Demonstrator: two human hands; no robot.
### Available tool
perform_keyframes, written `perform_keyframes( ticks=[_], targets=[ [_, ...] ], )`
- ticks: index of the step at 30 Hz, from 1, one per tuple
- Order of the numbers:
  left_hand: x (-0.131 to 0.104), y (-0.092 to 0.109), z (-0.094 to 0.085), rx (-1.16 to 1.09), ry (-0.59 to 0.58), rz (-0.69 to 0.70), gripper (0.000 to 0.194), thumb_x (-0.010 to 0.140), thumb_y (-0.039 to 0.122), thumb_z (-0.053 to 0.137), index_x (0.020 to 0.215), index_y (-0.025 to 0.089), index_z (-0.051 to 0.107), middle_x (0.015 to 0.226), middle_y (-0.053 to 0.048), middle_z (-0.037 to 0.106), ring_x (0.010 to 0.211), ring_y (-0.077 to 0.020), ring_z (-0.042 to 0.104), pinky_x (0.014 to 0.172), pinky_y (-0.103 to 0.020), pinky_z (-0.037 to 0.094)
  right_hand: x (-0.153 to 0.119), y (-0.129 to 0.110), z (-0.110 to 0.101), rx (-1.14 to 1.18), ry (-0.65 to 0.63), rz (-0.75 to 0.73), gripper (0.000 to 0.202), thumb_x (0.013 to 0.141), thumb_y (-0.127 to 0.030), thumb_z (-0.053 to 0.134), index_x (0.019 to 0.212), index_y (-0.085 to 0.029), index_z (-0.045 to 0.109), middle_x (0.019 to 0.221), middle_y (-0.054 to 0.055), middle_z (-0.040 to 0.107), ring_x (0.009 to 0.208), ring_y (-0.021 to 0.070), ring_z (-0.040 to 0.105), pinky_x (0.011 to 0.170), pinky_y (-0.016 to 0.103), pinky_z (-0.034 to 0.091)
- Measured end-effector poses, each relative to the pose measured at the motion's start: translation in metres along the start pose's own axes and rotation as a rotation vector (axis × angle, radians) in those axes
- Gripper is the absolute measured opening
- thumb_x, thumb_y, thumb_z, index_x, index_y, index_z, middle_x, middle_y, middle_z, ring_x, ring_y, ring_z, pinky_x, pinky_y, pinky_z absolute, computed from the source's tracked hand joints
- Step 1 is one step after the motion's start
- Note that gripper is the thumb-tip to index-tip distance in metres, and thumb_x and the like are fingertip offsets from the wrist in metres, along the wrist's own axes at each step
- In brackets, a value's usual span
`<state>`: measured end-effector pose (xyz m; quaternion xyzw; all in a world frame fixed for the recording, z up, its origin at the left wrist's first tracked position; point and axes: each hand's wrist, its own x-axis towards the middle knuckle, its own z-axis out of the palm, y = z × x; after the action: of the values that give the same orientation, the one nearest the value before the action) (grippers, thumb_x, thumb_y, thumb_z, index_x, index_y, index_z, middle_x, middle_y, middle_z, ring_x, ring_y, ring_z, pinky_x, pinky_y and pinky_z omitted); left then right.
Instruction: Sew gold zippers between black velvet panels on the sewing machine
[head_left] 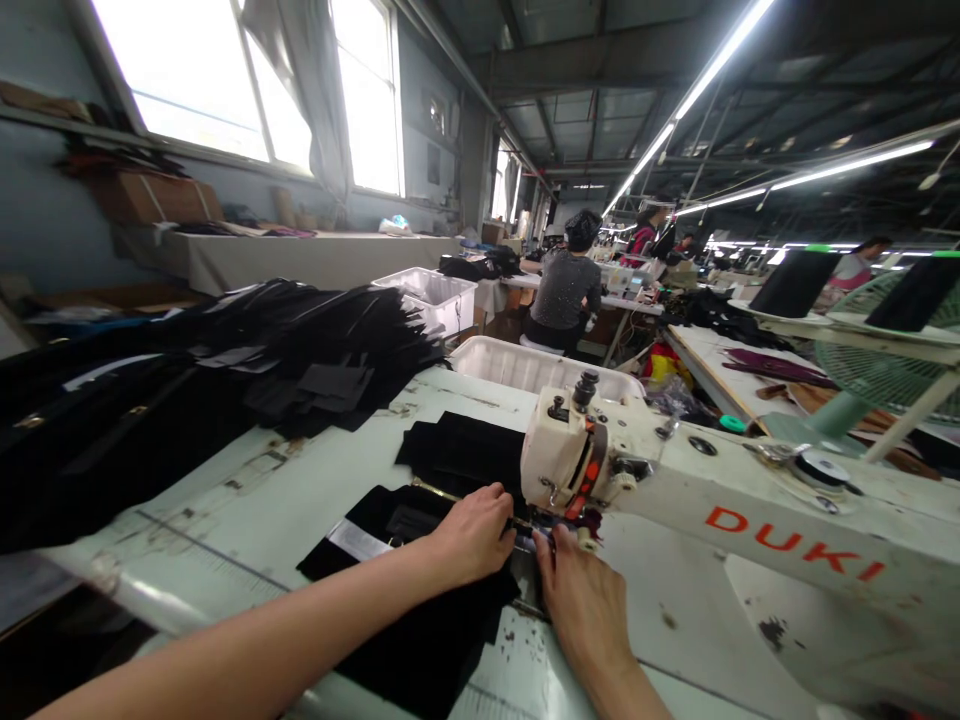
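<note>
A black fabric piece lies on the sewing table, partly under the head of a white sewing machine. A metal zipper runs across it towards the needle area, and a pale strip shows at its left. My left hand rests on the fabric with its fingers curled closed on it, just left of the needle. My right hand is at the fabric's right edge beside the presser foot, thumb and fingers drawn together on it. The needle and most fingertips are hidden.
A large heap of black fabric pieces covers the table's left side. Behind the machine stands a white plastic bin, with another white crate farther back. A person sits ahead. Black thread cones and a green fan stand at the right.
</note>
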<state>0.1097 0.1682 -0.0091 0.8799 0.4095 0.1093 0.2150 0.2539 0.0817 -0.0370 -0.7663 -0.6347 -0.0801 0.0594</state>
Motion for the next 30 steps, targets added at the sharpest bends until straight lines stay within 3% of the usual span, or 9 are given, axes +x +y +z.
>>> perform_keyframes(
  ticks=[3,9,23,30],
  targets=[
    [0.001,0.004,0.003,0.033,0.006,-0.01,0.012,0.084,0.023,0.065,0.09,0.013,0.063,0.106,-0.012,0.061,0.093,-0.0266,0.064,0.08,-0.038,0.051,0.001,-0.001,-0.001,0.01,-0.011,-0.031,0.031,0.103,-0.031,0.035,0.098,-0.019,0.064,0.076,0.006,0.072,0.066,0.022,0.072,0.05,0.027,0.044],
    [0.002,-0.007,0.006,-0.01,0.021,-0.014,0.004,0.085,0.018,0.064,0.087,0.016,0.064,0.102,-0.006,0.062,0.092,-0.021,0.064,0.083,-0.033,0.05,0.006,-0.006,-0.006,-0.001,-0.024,-0.138,0.023,0.1,-0.028,0.043,0.094,-0.019,0.064,0.084,0.006,0.072,0.075,0.0221,0.071,0.054,0.027,0.045],
    [0.0,-0.006,0.008,-0.101,0.094,-0.046,0.006,0.081,0.014,0.064,0.079,0.02,0.064,0.098,-0.003,0.061,0.091,-0.0197,0.064,0.08,-0.026,0.048,0.011,-0.008,0.005,-0.053,0.02,-0.157,0.023,0.1,-0.03,0.045,0.091,-0.021,0.063,0.084,0.005,0.072,0.071,0.0204,0.071,0.049,0.026,0.036],
    [-0.003,-0.015,0.002,-0.037,0.076,-0.05,0.005,0.084,0.011,0.064,0.082,0.013,0.061,0.095,-0.004,0.062,0.087,-0.0175,0.061,0.079,-0.032,0.05,0.008,-0.005,0.008,-0.047,0.073,-0.1,0.026,0.101,-0.032,0.044,0.087,-0.022,0.063,0.078,0.003,0.072,0.067,0.0191,0.07,0.048,0.024,0.035]
  ],
)
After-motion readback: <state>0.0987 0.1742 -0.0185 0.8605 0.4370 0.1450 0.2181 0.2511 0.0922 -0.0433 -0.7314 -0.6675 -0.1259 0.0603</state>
